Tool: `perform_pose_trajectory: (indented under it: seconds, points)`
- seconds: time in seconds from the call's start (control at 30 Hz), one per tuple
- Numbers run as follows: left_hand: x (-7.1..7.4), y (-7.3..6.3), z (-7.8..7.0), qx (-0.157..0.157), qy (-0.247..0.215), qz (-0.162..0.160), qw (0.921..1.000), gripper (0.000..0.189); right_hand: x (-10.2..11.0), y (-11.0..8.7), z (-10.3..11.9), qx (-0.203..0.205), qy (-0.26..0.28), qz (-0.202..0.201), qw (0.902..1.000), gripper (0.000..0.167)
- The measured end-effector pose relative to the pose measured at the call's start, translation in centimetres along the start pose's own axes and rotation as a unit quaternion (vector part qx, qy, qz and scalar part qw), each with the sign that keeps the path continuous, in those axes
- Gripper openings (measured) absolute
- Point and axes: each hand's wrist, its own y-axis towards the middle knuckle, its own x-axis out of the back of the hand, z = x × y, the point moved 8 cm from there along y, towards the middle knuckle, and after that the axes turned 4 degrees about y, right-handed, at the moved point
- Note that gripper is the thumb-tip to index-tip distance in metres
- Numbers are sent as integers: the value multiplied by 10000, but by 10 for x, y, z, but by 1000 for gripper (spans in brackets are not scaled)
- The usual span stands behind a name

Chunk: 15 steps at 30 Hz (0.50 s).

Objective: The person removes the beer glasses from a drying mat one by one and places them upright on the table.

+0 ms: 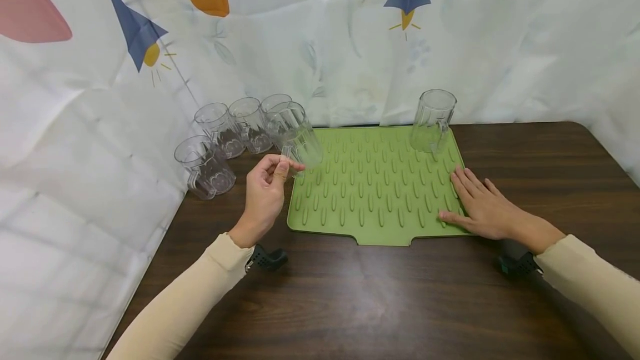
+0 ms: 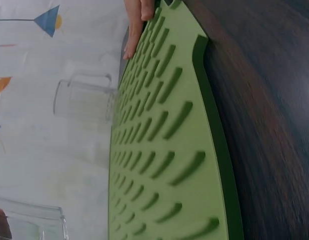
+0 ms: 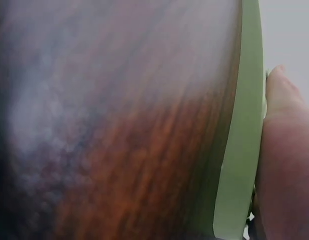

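My left hand pinches the handle of a clear glass mug, thumb against fingers. The mug tilts slightly and overlaps the back left corner of a green ridged drying mat. At the lower left of the left wrist view, part of this mug shows beside a fingertip. My right hand rests with straight, spread fingers on the mat's right edge. Behind that hand, a second glass mug stands upright at the mat's back right.
Several more clear mugs stand left of the mat, among them a front one and a back one. A printed white curtain hangs along the back and left of the dark wooden table.
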Motion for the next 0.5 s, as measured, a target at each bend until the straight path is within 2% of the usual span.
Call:
perform_pose_trajectory:
  seconds: [0.5]
  points:
    - [41,0,22,31,217,-477,9986,21,2,-7,-5,-144,-33,-34,9999,107]
